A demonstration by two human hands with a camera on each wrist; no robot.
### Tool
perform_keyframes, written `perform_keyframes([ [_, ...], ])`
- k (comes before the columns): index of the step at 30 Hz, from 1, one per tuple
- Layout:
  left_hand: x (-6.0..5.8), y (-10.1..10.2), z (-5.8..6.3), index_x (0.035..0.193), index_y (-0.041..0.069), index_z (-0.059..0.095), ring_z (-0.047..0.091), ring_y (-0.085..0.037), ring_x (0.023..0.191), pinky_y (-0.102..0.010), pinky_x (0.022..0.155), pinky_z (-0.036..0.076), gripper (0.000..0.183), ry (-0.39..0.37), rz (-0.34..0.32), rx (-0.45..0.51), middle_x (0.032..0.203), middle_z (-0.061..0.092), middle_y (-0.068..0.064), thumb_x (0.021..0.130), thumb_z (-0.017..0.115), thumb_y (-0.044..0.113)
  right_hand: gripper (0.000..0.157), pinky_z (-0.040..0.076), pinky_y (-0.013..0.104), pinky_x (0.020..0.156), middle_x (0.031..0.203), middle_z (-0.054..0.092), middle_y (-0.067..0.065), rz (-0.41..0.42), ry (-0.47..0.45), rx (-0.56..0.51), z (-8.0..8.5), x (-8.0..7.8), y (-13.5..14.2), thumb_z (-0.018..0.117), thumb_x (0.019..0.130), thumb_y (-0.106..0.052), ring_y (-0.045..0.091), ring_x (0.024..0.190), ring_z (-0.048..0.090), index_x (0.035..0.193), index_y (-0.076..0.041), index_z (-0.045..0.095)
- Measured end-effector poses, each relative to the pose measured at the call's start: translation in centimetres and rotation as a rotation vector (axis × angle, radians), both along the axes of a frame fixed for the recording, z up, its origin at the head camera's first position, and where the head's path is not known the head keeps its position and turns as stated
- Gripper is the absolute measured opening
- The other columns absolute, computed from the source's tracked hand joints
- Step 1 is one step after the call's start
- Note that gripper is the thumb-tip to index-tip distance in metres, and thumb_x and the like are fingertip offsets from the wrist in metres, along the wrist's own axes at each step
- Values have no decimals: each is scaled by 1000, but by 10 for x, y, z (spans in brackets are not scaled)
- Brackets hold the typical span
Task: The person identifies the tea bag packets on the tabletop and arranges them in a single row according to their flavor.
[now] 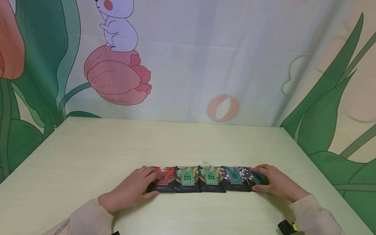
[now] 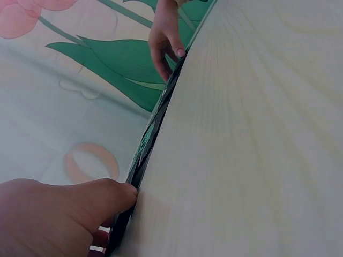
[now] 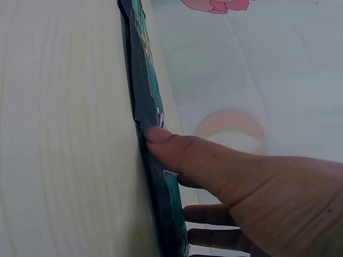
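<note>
Several flat, dark sachets lie side by side in one row on the table. At the left end is a red-printed sachet [image 1: 164, 179], with my left hand [image 1: 136, 186] holding it, thumb at the near edge and fingers over its left part. Two sachets with green labels, a left one [image 1: 187, 179] and a right one [image 1: 211, 179], come after it. Then lies a blue-labelled sachet [image 1: 235, 178]. My right hand [image 1: 274, 181] holds the dark floral end sachet [image 1: 258, 178], thumb at its near edge [image 3: 155, 176], fingers at the far side.
The pale wooden table [image 1: 123, 143] reaches back to a printed curtain [image 1: 188, 65] with flowers and leaves. A black object [image 1: 286, 227] with a yellow-green bit shows by the right sleeve [image 1: 315, 215].
</note>
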State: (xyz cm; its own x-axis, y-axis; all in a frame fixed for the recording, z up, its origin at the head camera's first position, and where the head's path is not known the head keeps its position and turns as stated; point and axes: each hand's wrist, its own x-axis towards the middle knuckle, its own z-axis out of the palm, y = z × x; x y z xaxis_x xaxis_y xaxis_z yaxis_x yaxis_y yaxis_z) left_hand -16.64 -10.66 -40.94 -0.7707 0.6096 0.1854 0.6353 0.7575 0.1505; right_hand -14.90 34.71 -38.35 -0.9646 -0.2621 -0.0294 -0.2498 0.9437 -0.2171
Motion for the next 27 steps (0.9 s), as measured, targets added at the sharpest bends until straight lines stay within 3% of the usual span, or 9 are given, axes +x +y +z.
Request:
perform_keyframes([
  [27,2,-1,1,107,15,57,47,-13,99,-35,89,43,41,26,-22,13,109,54,2,77,65,44,68,40,54,92,127,47,17,9,1,6,0,0,0,63,72,-56,39,117,44,125,-14,52],
])
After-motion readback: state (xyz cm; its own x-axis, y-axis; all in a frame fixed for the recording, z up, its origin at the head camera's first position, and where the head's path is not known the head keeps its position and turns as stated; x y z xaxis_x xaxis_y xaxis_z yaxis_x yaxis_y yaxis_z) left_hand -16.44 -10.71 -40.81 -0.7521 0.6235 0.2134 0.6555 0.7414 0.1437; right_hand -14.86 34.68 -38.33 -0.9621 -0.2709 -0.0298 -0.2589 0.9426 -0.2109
